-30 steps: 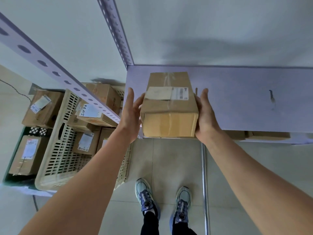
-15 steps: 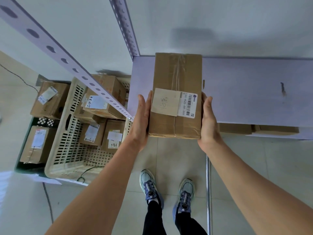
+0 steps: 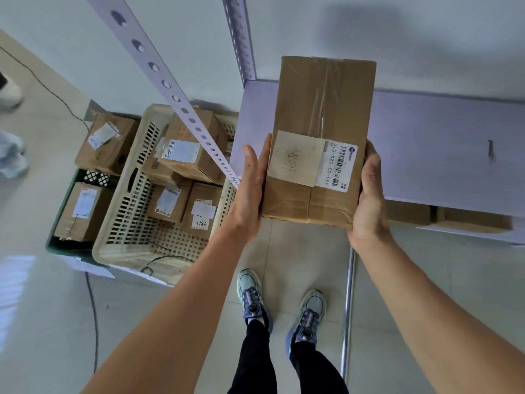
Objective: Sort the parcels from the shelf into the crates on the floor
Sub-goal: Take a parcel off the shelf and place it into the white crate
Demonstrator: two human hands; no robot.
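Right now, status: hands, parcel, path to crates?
Left hand and right hand flat-grip the parcel by its sides. Label up, at shelf edge. Cream crate lower left, part full; slanted upright crosses above it.

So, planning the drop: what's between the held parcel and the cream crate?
In the head view, the left hand on the parcel, then the shelf post crossing over the crate.

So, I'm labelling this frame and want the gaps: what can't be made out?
Head view:
- Held parcel: handwriting on its paper label too faint to read.
- Green crate: largely covered by parcels and the cream crate.
- Lower-shelf parcels: mostly hidden under the shelf board.
- Pale objects: cut off by the left edge.
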